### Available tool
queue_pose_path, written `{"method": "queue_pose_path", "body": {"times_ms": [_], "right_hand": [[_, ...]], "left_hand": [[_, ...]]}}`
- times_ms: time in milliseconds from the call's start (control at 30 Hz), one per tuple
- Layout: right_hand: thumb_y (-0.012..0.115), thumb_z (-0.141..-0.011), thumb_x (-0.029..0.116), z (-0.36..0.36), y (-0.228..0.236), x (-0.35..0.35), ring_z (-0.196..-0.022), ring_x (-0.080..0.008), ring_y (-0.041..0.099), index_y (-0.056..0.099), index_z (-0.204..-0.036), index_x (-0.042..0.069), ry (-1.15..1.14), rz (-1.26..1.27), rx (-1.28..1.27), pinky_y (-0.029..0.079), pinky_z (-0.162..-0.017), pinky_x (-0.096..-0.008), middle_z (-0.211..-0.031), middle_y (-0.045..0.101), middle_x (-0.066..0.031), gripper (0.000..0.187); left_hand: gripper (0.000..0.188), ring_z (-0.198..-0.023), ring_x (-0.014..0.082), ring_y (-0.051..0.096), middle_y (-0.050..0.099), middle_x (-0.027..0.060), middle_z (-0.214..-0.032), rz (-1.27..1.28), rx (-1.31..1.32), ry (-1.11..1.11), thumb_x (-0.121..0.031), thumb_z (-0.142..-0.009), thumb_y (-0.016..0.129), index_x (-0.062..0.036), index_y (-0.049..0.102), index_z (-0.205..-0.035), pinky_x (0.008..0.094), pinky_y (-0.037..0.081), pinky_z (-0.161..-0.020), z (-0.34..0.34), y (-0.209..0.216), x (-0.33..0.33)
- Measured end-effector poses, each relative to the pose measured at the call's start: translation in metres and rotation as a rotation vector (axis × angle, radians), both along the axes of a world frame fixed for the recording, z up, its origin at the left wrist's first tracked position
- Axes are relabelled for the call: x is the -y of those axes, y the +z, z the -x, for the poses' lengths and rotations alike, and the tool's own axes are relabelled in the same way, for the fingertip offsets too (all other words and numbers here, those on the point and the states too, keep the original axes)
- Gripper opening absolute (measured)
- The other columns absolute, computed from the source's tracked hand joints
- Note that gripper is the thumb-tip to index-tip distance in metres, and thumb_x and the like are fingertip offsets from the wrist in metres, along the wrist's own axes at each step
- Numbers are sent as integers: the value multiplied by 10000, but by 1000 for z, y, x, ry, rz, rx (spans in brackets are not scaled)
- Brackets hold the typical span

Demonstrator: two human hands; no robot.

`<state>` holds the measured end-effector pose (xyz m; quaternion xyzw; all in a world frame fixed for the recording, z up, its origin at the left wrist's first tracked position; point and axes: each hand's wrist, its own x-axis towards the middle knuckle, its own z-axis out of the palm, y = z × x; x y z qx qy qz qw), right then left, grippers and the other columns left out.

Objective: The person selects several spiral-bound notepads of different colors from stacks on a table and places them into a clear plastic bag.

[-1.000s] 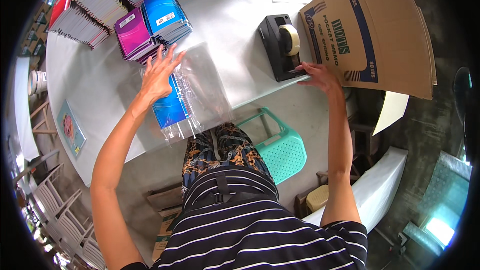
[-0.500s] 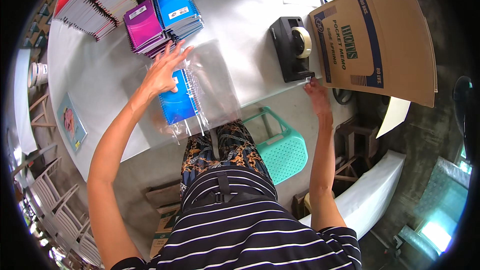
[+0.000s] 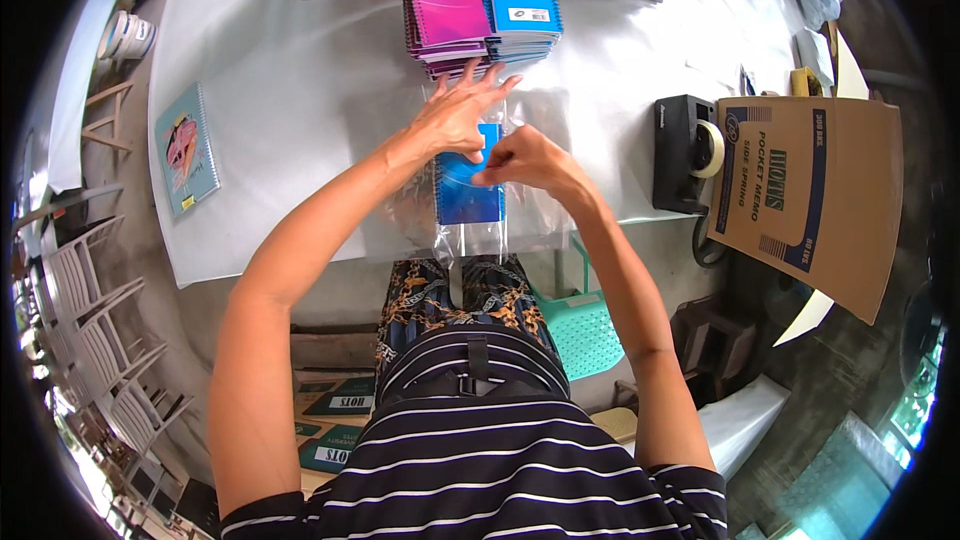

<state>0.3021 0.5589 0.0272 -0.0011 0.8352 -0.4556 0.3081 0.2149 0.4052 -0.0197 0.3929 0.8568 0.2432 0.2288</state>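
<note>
White tabletop [image 3: 300,90], broad, stacked with notebooks along the far edge. Brown cardboard box [image 3: 810,195] at the right edge, beside a black tape dispenser [image 3: 683,152]. Blue notebook [image 3: 468,190] in a clear plastic bag [image 3: 470,235] at the near edge. Left hand [image 3: 455,115] spread flat on it; right hand [image 3: 525,160] pinching the bag.

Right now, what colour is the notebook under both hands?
Blue, inside a clear plastic bag; the notebook shows best in the head view.

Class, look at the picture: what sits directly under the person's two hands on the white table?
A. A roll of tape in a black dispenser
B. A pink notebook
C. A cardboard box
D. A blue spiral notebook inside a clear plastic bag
D: both the left hand and right hand rest on the blue spiral notebook, wrapped in the clear plastic bag.
</note>
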Motion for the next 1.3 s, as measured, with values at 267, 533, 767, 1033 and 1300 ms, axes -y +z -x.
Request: {"method": "queue_pose_path", "body": {"times_ms": [267,533,767,1033,1300], "right_hand": [[817,-622,334,7,-19,38,-691,-327,684,708,-717,83,-3,-599,-103,506,-601,-439,-684,678,-143,289],[794,-594,625,13,-13,25,-651,-306,690,680,-693,29,241,-781,-171,504,-554,-411,-634,663,-131,615],[807,-690,540,-35,-67,6,-804,-264,660,605,-1074,-31,-265,-184,-204,519,-661,-385,-811,655,-152,717],[865,-714,242,-61,-49,20,-1115,-280,566,351,-1287,30,-562,452,-34,472,-944,-409,-1214,534,-191,799],[872,-665,109,-63,-28,19,-1223,-269,475,306,-1289,75,-478,626,-561,385,-1063,-409,-1304,487,-174,843]], "left_hand": [[1287,-1468,381,106,215,72,-1589,-7,-38,0,-96,-422,854,-335,226,-1520,698,154,-1116,-3,0,2],[1197,-1454,396,153,218,69,-1587,56,-61,-2,-218,-523,879,-345,224,-1517,681,195,-1116,0,12,10],[641,-1423,451,188,259,191,-1548,-82,-79,582,-470,-880,617,-57,488,-1353,634,192,-1104,-70,-17,76],[484,-1232,266,495,577,179,-1273,-341,591,587,-329,-930,646,50,592,-1225,415,395,-1037,-110,-8,90],[726,-1267,242,512,471,164,-1432,-876,365,588,-12,-810,715,-30,373,-1450,341,431,-1064,-123,4,74]]}}
